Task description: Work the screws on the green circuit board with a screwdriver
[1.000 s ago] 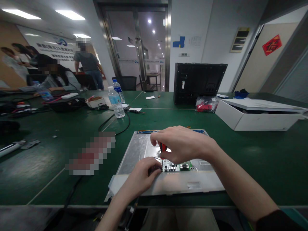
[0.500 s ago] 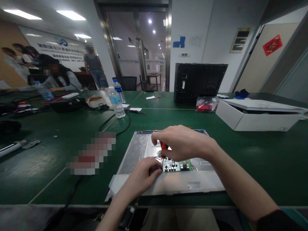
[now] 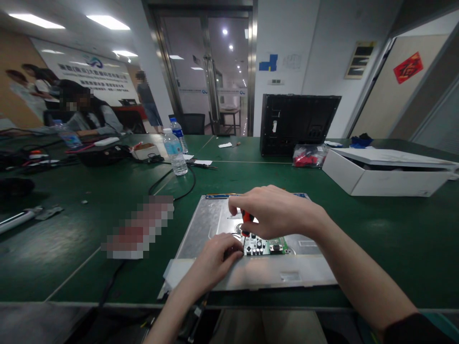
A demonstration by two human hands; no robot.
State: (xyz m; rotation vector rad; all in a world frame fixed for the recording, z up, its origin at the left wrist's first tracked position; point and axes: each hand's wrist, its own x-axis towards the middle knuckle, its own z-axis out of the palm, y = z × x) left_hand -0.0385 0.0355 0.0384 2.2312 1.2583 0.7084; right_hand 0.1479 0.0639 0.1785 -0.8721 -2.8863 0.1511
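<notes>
My right hand [image 3: 272, 212] is closed around the red-and-black handle of a screwdriver [image 3: 246, 220]. The tool stands nearly upright, its shaft pointing down at the left edge of a green circuit board [image 3: 265, 244]. Beside the shaft, my left hand [image 3: 220, 255] has thumb and fingers curled together at that same board edge; whatever they pinch, if anything, is hidden. The board lies on a silvery metal display panel [image 3: 201, 224], flat on the table in front of me. Part of the board and panel is covered by my right hand and forearm.
On the green table [image 3: 229, 179] stand water bottles [image 3: 175, 153], a black monitor [image 3: 297, 124] and a white box [image 3: 387, 177]. A bag with red contents [image 3: 308, 156] lies by the monitor. A blurred-out item [image 3: 139, 229] and cables are to the left. People sit and stand farther back.
Both hands and the screwdriver keep nearly the same place at the board edge. The view has shifted slightly, and a standing person in the background has moved and turned.
</notes>
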